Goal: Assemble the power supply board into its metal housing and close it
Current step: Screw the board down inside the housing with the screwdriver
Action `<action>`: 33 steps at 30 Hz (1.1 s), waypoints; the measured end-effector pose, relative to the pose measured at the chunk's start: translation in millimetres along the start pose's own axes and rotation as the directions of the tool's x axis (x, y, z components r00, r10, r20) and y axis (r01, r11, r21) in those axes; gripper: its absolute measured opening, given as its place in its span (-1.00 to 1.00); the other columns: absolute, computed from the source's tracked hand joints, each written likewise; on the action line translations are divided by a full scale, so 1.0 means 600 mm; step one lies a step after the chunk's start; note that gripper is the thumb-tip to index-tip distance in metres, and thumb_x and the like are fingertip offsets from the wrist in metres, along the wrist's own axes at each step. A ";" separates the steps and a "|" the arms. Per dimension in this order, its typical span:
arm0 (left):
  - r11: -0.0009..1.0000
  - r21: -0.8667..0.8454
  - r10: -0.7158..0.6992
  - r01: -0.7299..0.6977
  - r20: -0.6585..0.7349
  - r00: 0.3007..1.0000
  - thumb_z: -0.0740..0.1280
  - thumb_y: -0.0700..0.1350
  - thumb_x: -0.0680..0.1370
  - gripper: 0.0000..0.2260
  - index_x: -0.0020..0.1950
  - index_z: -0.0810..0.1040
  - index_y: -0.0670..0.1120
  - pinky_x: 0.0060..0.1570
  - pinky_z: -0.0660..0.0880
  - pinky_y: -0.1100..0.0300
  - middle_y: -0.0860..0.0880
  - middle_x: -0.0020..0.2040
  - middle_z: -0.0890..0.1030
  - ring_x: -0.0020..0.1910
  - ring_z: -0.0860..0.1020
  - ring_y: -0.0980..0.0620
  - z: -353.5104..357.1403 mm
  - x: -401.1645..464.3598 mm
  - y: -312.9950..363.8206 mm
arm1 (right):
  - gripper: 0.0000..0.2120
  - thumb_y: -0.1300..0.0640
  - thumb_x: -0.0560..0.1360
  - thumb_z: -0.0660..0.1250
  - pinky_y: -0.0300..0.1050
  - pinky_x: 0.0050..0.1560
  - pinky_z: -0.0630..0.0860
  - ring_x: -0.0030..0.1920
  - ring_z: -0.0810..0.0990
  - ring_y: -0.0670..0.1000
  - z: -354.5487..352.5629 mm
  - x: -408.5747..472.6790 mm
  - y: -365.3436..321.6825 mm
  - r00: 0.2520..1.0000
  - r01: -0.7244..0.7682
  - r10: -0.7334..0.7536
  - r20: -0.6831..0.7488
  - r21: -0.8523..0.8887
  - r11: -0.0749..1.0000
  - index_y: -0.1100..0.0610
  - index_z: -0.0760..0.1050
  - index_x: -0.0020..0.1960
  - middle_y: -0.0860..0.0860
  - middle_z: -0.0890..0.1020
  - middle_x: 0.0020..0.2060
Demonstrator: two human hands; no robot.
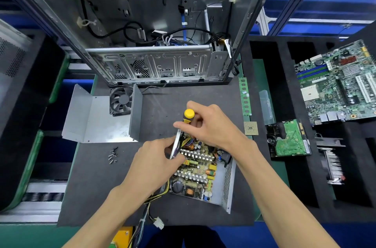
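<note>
Near the front of the dark mat [97,176], the power supply board [196,170] sits in its open metal housing [228,184]. Directly above its far corner, the right hand [211,123] grips an upright yellow-handled screwdriver [188,116]; the left hand [156,158] pinches the housing's left wall. No writing is legible.

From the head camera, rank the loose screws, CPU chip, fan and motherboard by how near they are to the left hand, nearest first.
From the left hand:
1. Loose screws, just to its left.
2. Fan, up and left by the cover.
3. CPU chip, right, past the right hand.
4. Motherboard, far right.
</note>
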State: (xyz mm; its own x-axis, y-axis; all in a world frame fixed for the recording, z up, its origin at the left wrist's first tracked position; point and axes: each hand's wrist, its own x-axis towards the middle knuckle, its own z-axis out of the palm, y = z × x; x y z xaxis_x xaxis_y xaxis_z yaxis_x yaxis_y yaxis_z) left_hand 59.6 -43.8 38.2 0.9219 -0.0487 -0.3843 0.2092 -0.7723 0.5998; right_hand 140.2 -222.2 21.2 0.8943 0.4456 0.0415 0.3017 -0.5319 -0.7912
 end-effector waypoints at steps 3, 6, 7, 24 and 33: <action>0.991 0.122 0.041 -0.053 0.093 0.995 0.28 0.18 0.51 -0.76 0.15 0.56 0.23 -0.14 0.55 0.14 0.21 -0.09 0.67 -0.18 0.58 0.21 -0.011 -0.003 -0.002 | -0.54 -0.15 0.53 0.47 -0.18 -0.39 0.29 -0.41 0.28 0.08 0.008 0.003 -0.005 0.999 0.043 -0.043 -0.024 -0.017 0.999 -0.03 0.21 -0.23 -0.01 0.38 -0.53; 0.988 0.102 0.104 -0.114 0.096 0.990 0.30 0.17 0.58 -0.69 0.29 0.56 0.12 0.17 0.54 0.00 0.14 0.17 0.63 0.17 0.59 0.07 -0.043 0.001 0.003 | -0.52 -0.17 0.50 0.47 -0.21 -0.41 0.25 -0.43 0.21 0.02 0.014 0.006 -0.012 0.997 0.060 -0.061 -0.051 -0.015 0.998 0.01 0.21 -0.24 -0.05 0.32 -0.55; 0.987 0.070 0.145 -0.146 0.010 0.989 0.28 0.13 0.59 -0.77 0.16 0.60 0.10 0.12 0.54 0.02 0.12 0.09 0.63 0.11 0.60 0.08 -0.055 0.003 0.008 | -0.52 -0.17 0.50 0.47 -0.20 -0.41 0.24 -0.42 0.20 0.02 0.015 0.007 -0.015 0.996 0.056 -0.057 -0.067 -0.018 0.998 0.02 0.21 -0.25 -0.06 0.30 -0.55; 0.783 0.339 0.531 -0.522 0.074 0.844 0.41 -0.09 0.53 -0.87 0.05 0.54 -0.01 -0.01 0.53 -0.04 0.06 -0.04 0.54 -0.04 0.55 -0.01 -0.125 0.044 0.109 | -0.89 -0.08 0.47 0.31 -0.31 -0.34 0.35 -0.40 0.46 -0.11 0.004 -0.018 -0.019 0.995 0.058 -0.053 -0.086 0.061 0.996 -0.25 0.40 -0.18 -0.22 0.51 -0.42; 0.743 0.422 0.505 -0.520 0.156 0.849 0.41 -0.11 0.53 -0.91 0.02 0.59 -0.04 -0.02 0.48 0.03 0.06 -0.06 0.51 -0.04 0.53 -0.01 -0.127 0.055 0.127 | -0.86 -0.10 0.40 0.32 -0.37 -0.35 0.32 -0.43 0.41 -0.14 0.001 -0.014 -0.029 0.997 -0.005 0.016 -0.079 0.144 0.990 -0.30 0.39 -0.28 -0.27 0.50 -0.44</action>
State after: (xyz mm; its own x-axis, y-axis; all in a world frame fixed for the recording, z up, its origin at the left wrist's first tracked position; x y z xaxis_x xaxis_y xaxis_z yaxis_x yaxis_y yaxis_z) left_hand 131.1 -56.0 124.9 0.8375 -0.5301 -0.1326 -0.4611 -0.8158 0.3490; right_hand 127.4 -216.2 34.3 0.9223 0.3788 0.0767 0.2468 -0.4246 -0.8711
